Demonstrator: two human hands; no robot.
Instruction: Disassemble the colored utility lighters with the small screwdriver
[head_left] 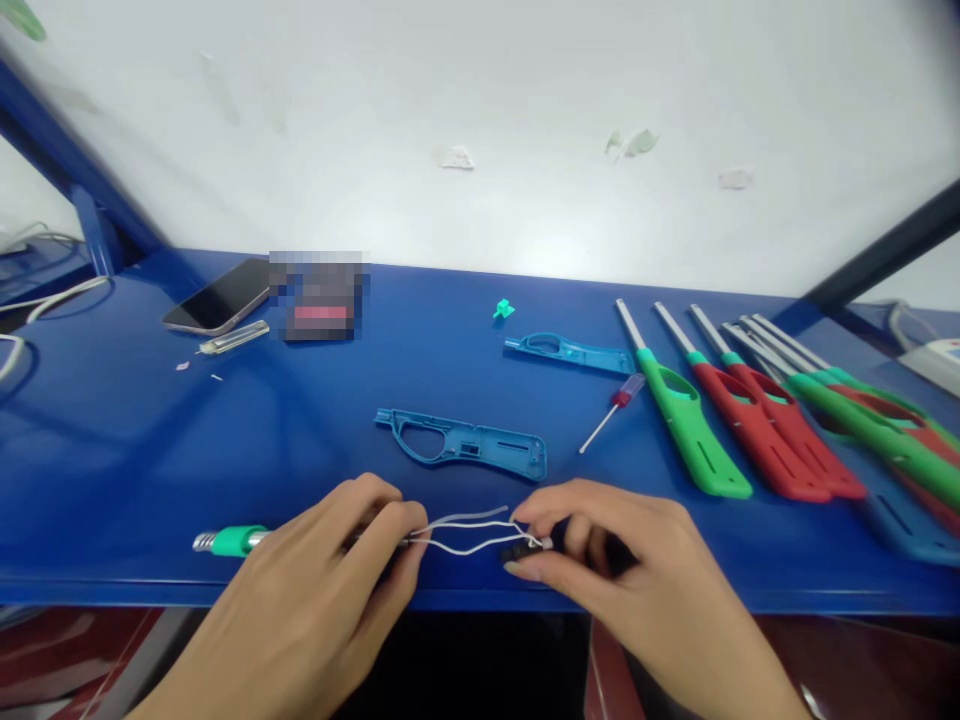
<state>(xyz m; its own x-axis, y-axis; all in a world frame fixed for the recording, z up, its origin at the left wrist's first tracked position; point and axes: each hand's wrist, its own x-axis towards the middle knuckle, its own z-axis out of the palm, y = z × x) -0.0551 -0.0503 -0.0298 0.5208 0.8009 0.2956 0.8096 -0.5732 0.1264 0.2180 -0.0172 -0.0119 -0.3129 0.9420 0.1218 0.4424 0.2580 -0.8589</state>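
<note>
Left hand point(322, 570) grips metal tube point(202, 541), my right hand point(652, 560) pinches black part point(516, 552), white wires point(472, 525) between, blue casing halves point(525, 462) open, unjoined

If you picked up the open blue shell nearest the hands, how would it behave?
The blue shell is probably light for its size, being hollow and thin-walled. Its slender loop might flex a little. Lying flat, it seems unlikely to roll.
</note>
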